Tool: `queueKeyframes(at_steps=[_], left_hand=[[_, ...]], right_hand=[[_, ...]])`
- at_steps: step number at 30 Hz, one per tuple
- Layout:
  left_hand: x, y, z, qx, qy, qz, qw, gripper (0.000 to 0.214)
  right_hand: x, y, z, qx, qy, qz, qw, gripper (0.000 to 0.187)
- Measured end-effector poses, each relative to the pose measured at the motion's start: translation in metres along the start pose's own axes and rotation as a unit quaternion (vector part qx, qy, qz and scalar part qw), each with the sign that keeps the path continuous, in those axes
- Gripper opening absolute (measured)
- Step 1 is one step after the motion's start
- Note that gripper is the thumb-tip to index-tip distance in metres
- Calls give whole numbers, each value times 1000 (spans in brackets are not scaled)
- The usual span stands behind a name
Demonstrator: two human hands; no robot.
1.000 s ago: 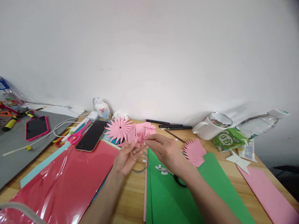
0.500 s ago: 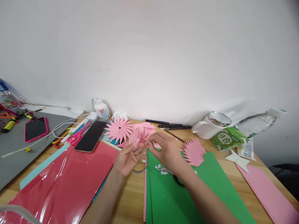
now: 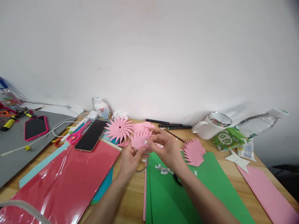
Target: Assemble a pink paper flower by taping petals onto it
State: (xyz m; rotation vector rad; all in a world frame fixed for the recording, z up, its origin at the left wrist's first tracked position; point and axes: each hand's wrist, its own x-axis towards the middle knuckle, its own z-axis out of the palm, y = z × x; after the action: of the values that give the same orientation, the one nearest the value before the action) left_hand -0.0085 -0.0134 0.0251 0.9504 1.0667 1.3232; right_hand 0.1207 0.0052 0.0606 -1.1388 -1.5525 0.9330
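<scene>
A pleated pink paper fan (image 3: pixel 139 139) with pointed tips is held up over the middle of the table. My left hand (image 3: pixel 131 159) grips it from below, its thumb across the lower edge. My right hand (image 3: pixel 166 148) pinches at the fan's right end, where a small white piece (image 3: pixel 146 142) shows by the thumb tip. Behind the hands lie a round pink paper rosette (image 3: pixel 119 127) and more folded pink paper (image 3: pixel 142 125). Another pointed pink fan (image 3: pixel 193 151) lies right of my right hand. Below that hand, scissors (image 3: pixel 169 172) with small white bits rest on green paper (image 3: pixel 187 199).
Left are a red plastic-covered sheet (image 3: pixel 67 177), a black phone (image 3: pixel 91 137), pink scissors (image 3: pixel 79 132) and a pink-cased phone (image 3: pixel 36 128). Black pens (image 3: pixel 175 126) lie near the wall. At right stand a white mug (image 3: pixel 211 126), a green packet (image 3: pixel 227 139) and a tilted bottle (image 3: pixel 259 123).
The pink fan has turned so its pleated face and tips show upright. My left hand has gone from palm-up to gripping its lower edge; my right thumb now presses its right end.
</scene>
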Motion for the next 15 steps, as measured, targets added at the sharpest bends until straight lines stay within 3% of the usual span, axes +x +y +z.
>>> queueKeyframes(at_steps=[8,15], left_hand=[[-1,-2,1,-31,-3,-10,999,36],[-2,-4,1,-8,-3,10,1000,36]], right_hand=[[-1,1,5,-61,39,-39,997,12],[-3,3,9,-67,40,-22,997,12]])
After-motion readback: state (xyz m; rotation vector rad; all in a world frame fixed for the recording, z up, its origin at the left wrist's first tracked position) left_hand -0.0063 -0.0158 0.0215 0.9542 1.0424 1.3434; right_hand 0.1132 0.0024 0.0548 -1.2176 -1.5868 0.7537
